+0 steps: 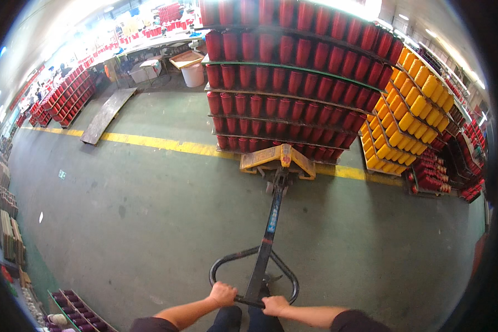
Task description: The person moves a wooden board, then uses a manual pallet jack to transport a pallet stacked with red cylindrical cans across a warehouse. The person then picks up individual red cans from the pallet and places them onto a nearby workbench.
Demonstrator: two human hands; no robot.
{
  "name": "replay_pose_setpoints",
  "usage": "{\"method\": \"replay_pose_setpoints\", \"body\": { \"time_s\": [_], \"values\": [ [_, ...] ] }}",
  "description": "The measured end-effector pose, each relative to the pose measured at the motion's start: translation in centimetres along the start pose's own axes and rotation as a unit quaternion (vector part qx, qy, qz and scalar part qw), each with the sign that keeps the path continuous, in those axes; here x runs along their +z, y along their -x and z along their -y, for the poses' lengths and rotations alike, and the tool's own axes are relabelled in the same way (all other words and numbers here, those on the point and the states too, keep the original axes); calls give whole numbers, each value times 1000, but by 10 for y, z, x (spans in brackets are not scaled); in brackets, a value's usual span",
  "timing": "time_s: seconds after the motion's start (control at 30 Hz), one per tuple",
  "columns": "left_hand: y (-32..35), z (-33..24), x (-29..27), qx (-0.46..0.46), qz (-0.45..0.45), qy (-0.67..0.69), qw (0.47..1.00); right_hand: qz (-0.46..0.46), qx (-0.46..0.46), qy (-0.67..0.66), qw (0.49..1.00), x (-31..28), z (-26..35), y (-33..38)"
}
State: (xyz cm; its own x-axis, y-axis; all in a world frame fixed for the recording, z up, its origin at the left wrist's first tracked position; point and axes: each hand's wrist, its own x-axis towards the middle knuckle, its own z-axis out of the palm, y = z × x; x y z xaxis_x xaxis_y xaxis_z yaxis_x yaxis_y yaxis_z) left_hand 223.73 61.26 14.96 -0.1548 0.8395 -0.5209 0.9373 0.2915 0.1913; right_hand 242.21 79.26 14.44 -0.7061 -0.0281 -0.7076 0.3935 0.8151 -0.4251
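Note:
Both my hands grip the black looped handle (254, 250) of a yellow pallet jack (262, 157). My left hand (223, 294) is closed around the left part of the bar. Just right of the central shaft, my right hand (275, 305) wraps the same bar. The shaft slopes away from me to the jack's yellow body, which stands against a tall stack of red cylinders (282, 77). Thin boards separate the stack's layers. The jack's forks are hidden beneath the load.
Yellow cylinders (406, 113) are stacked to the right, with more red ones (431, 171) beyond. A yellow floor line (166, 144) crosses ahead. A flat board (109, 115) lies at the left, near red stacks (69, 98). Dark spools (78, 311) fill a rack at lower left.

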Motion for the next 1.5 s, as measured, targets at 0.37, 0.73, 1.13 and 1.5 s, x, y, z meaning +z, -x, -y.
{"method": "replay_pose_setpoints", "body": {
  "time_s": [0.37,0.73,1.13,1.5],
  "values": [
    [-13,21,-243,32,-13,-24,999,-6,-12,-6,1000,-225,10,70],
    [-2,21,-221,24,-319,-5,948,-60,-93,-23,994,-236,9,68],
    [-21,4,92,-4,0,51,999,5,13,-29,999,81,-33,-64],
    [-63,42,-319,26,133,121,983,123,15,-154,980,-314,8,69]
  ]
}}
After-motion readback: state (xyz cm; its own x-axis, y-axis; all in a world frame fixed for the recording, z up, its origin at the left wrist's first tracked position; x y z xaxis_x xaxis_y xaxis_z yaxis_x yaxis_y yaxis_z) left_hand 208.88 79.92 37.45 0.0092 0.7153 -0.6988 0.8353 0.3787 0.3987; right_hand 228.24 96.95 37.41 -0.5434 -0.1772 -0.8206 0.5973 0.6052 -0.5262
